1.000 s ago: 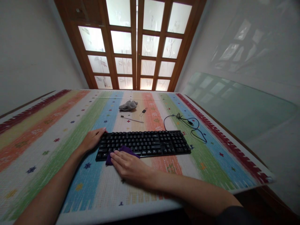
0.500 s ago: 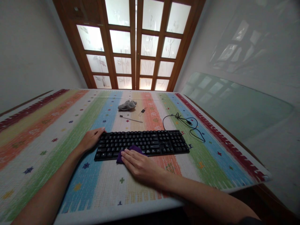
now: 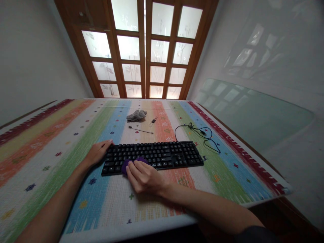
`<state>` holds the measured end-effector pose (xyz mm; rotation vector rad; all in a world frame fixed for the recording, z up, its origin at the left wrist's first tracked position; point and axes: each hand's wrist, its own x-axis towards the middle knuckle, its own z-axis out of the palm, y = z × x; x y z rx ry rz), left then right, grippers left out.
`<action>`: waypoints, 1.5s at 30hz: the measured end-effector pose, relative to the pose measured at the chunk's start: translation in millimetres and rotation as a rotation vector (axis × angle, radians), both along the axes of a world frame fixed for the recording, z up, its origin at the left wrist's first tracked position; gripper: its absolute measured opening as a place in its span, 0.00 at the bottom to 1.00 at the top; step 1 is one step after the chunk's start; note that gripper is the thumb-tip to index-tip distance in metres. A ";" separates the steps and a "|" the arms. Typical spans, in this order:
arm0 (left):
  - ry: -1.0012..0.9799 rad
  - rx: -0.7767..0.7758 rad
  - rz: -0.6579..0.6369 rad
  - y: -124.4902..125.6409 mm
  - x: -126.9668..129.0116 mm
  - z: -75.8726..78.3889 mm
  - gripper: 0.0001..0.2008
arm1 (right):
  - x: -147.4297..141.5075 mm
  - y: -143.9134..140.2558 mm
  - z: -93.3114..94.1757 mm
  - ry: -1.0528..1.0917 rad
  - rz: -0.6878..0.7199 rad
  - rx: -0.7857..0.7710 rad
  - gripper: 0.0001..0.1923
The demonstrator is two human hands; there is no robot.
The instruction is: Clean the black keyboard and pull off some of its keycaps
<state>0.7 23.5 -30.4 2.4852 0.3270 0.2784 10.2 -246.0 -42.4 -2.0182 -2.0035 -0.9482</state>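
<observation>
A black keyboard (image 3: 188,157) lies flat across the striped tablecloth. At its left end, my left hand (image 3: 98,152) grips the upper corner, with the thumb side against the edge and some fingers hidden. A purple cloth (image 3: 125,166) is bunched under the curled fingers of my right hand (image 3: 145,177). The cloth rests over the keyboard's front edge and lower rows of keys, left of the middle, covering some of them.
Beyond the keyboard lie a crumpled grey cloth (image 3: 136,115), a thin rod with a dark tip (image 3: 140,130) and a small black item with thin wire ends (image 3: 153,120). The keyboard's looped cable (image 3: 209,139) spreads to the right. Wood-and-glass doors (image 3: 145,50) stand behind the table.
My right hand has moved slightly left along the keyboard's front edge with the purple cloth, and its fingers have curled more. My left hand stays at the keyboard's left end.
</observation>
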 end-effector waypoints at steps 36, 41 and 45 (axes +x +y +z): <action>0.007 -0.004 0.014 2.0 0.8 -2.0 0.28 | -3.4 -80.3 -3.6 0.147 -0.194 -0.115 0.20; -0.009 -0.004 0.004 1.1 1.1 -2.0 0.28 | 10.4 -79.8 -0.2 0.120 -0.132 0.000 0.17; -0.004 0.007 0.006 0.3 0.7 -0.7 0.29 | 16.8 -73.1 4.5 0.109 -0.075 0.126 0.15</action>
